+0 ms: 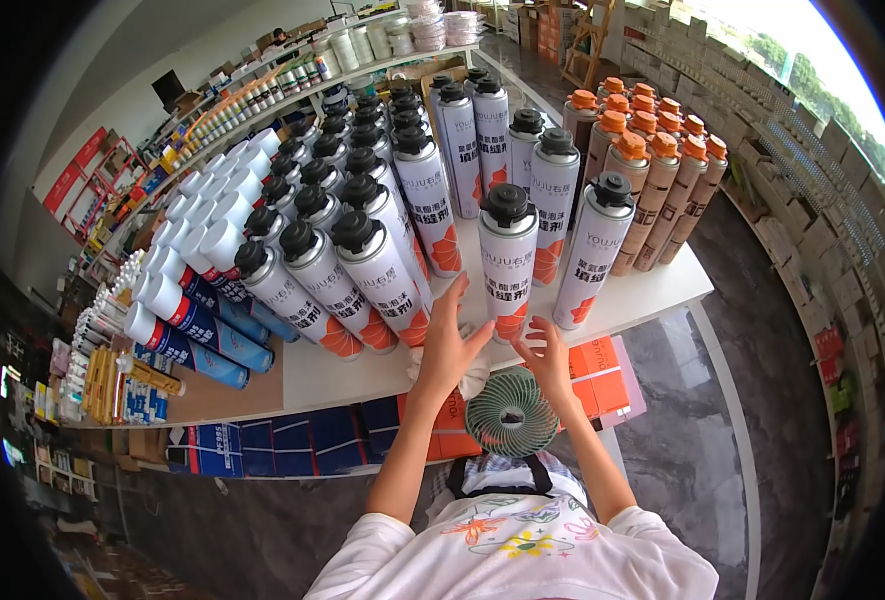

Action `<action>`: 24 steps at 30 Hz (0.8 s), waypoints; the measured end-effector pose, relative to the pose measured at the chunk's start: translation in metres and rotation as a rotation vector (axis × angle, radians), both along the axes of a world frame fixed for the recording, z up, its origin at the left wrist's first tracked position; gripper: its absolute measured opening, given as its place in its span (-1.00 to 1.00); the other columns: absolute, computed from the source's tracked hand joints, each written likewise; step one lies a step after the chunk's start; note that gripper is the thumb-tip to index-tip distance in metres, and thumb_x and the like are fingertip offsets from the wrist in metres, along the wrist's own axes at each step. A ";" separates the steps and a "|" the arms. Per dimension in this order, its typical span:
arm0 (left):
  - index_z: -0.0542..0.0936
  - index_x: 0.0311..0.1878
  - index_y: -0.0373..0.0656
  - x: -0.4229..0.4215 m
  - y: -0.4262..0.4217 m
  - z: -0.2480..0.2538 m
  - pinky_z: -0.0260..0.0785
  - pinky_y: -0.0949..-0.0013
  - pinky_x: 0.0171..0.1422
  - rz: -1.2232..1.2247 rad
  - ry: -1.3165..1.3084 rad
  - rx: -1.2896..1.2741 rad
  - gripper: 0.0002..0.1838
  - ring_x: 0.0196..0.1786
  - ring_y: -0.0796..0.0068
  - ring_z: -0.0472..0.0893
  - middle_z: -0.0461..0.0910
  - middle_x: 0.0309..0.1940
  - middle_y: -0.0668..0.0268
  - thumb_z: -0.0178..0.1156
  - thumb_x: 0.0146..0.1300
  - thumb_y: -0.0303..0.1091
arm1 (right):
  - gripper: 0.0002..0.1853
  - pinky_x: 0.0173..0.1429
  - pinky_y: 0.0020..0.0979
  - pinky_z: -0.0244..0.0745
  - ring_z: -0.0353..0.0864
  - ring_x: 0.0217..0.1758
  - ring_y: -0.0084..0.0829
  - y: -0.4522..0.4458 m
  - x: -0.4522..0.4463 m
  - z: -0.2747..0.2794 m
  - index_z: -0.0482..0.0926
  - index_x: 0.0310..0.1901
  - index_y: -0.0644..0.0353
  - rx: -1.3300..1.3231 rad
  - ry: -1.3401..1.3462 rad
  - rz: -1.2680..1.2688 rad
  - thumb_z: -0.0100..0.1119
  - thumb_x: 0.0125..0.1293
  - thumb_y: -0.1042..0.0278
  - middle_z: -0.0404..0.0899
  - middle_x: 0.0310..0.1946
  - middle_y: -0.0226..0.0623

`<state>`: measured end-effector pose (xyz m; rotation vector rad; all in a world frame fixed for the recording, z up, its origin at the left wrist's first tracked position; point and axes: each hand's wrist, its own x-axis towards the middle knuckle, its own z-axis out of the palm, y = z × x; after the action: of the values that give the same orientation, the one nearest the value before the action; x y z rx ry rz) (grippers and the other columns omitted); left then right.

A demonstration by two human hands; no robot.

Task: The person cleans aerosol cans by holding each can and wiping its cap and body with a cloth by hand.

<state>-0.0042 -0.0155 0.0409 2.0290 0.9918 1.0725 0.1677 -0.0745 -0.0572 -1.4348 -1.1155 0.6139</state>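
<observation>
Reaching over a white bench [662,295], above dark marbled floor [674,385], facing stocked shelves [417,61], with left fingers [450,302] spread wide and right fingers [549,342] loosely open, near the base of an upright can [508,262] by the front edge, labelled "YOUJU右居" and "填缝剂".

Daylight pours in beyond your table's [662,290] right edge, and that window [762,30] burns out white! Glare lights up the floor [667,380] off your near right corner; can labels [505,275] by your front edge read crisp, while fisheye distortion bows everything outward into pitch-black corners.
</observation>
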 end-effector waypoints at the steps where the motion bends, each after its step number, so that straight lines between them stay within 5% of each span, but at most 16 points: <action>1: 0.21 0.53 -0.29 0.009 0.007 -0.006 0.25 0.05 0.50 0.031 -0.065 0.046 -0.11 0.46 -0.03 0.37 0.33 0.42 -0.08 0.45 0.21 -0.29 | -0.49 -0.09 -0.36 0.68 0.68 -0.01 -0.30 0.004 0.000 -0.003 0.49 0.20 0.36 0.002 -0.003 -0.001 0.43 0.29 0.37 0.56 0.07 -0.08; 2: 0.06 0.55 -0.40 0.015 0.015 -0.010 0.24 0.03 0.51 0.020 0.007 0.047 0.05 0.48 -0.04 0.34 0.29 0.45 -0.15 0.51 0.16 -0.21 | -0.47 -0.12 -0.35 0.68 0.68 -0.03 -0.28 0.010 0.001 -0.005 0.49 0.22 0.36 0.001 -0.089 0.014 0.44 0.27 0.39 0.56 0.06 -0.07; 5: 0.09 0.54 -0.42 0.032 0.029 -0.030 0.21 0.03 0.52 -0.029 -0.048 -0.026 0.06 0.49 -0.05 0.33 0.31 0.43 -0.14 0.53 0.14 -0.21 | -0.43 -0.16 -0.35 0.66 0.68 -0.05 -0.26 0.017 0.000 -0.003 0.50 0.25 0.39 -0.027 -0.142 0.013 0.46 0.22 0.43 0.56 0.06 -0.05; 10: 0.42 0.26 -0.38 0.039 0.026 -0.027 0.50 0.16 0.16 -0.065 -0.176 -0.101 -0.29 0.13 0.07 0.66 0.63 0.06 -0.04 0.53 0.15 -0.25 | -0.45 -0.16 -0.34 0.66 0.71 -0.15 -0.30 0.027 0.003 -0.007 0.55 0.22 0.39 0.029 -0.217 -0.018 0.47 0.20 0.46 0.57 0.02 -0.06; 24: 0.24 0.42 -0.42 0.034 0.046 -0.036 0.42 0.07 0.32 0.155 -0.124 -0.007 -0.21 0.27 -0.05 0.55 0.51 0.23 -0.12 0.42 0.25 -0.29 | -0.47 -0.16 -0.37 0.67 0.73 -0.20 -0.35 0.076 -0.013 -0.013 0.55 0.27 0.32 0.081 -0.187 0.049 0.36 0.22 0.60 0.58 0.06 -0.15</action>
<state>0.0299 0.0303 0.0052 1.8797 1.0999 1.2575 0.1547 0.0016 -0.0703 -1.4198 -1.3106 0.4706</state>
